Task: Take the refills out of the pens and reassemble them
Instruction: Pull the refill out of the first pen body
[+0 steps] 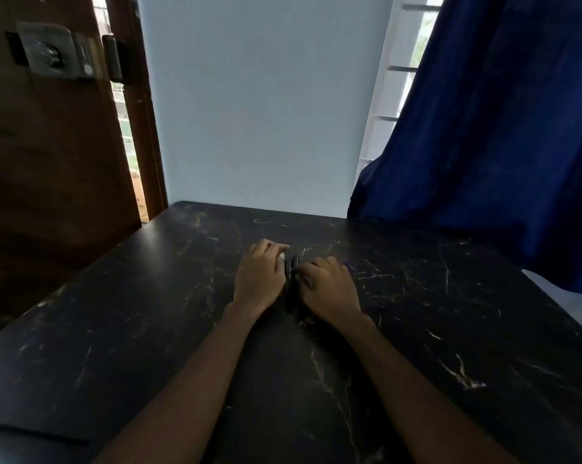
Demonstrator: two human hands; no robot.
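Note:
A small bunch of dark pens [291,283] lies on the black marble table [148,329], pointing away from me, hard to tell apart against the dark top. My left hand [259,279] rests palm down just left of the pens, its fingertips touching their far ends. On the other side my right hand [329,293] lies palm down, fingers curled against the pens. Both hands flank the bunch; whether either one grips a pen is not clear. A thin purple tip [346,263] shows just beyond my right hand.
A pale wall rises behind the table's far edge. A dark blue curtain [483,128] hangs over the far right corner. A brown wooden door [48,145] stands at the left. A white surface [571,303] lies off the table's right edge.

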